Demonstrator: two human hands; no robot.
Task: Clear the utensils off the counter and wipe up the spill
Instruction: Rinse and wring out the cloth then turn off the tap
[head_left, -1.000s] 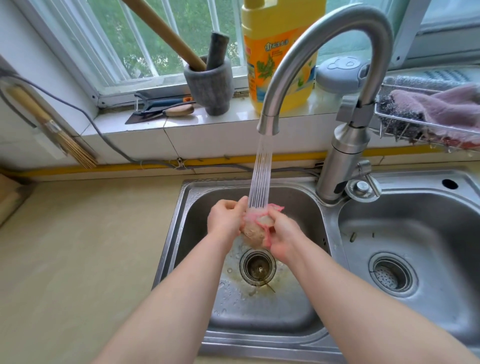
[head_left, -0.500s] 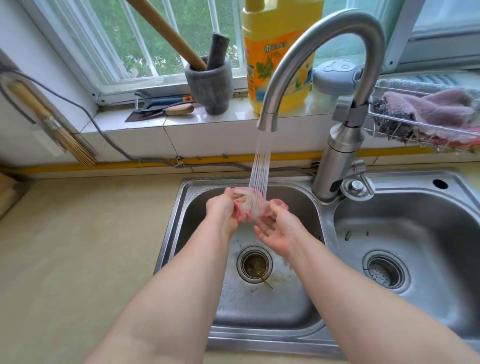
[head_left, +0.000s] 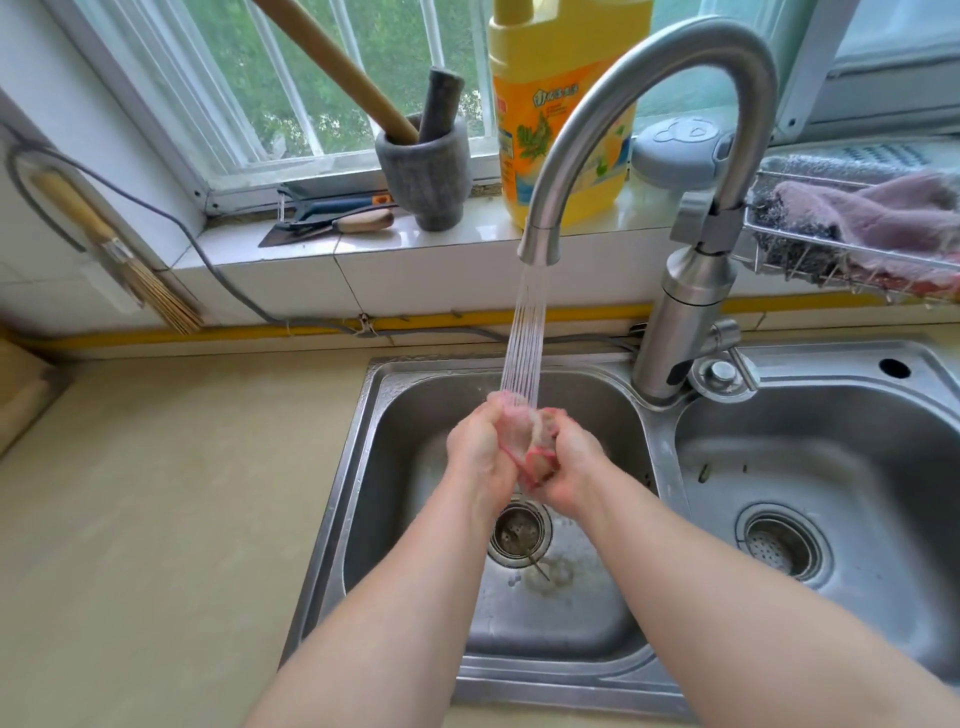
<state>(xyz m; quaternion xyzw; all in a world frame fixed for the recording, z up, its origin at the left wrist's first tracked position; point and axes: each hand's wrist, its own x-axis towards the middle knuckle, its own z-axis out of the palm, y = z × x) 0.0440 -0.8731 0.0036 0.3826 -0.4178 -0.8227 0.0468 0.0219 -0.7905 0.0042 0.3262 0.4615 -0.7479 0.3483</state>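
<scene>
Pink-edged, the small pale wet cloth (head_left: 524, 441) sat bunched between the left hand (head_left: 480, 447) and right hand (head_left: 569, 460), all fingers clamped on it. They held it above the left steel basin (head_left: 395, 467), under the curved steel tap's (head_left: 644, 78) stream, evidently rinsing it for wiping.

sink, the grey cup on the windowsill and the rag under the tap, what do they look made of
Sink: looks like brushed stainless steel, with a dull grey sheen and soft reflections. Grey cup: probably stone, a mortar, matte and speckled with thick walls. Rag: thin pale cloth with a pink-red edge, wet and bunched between the left hand and right hand; the fibre is unclear.
</scene>
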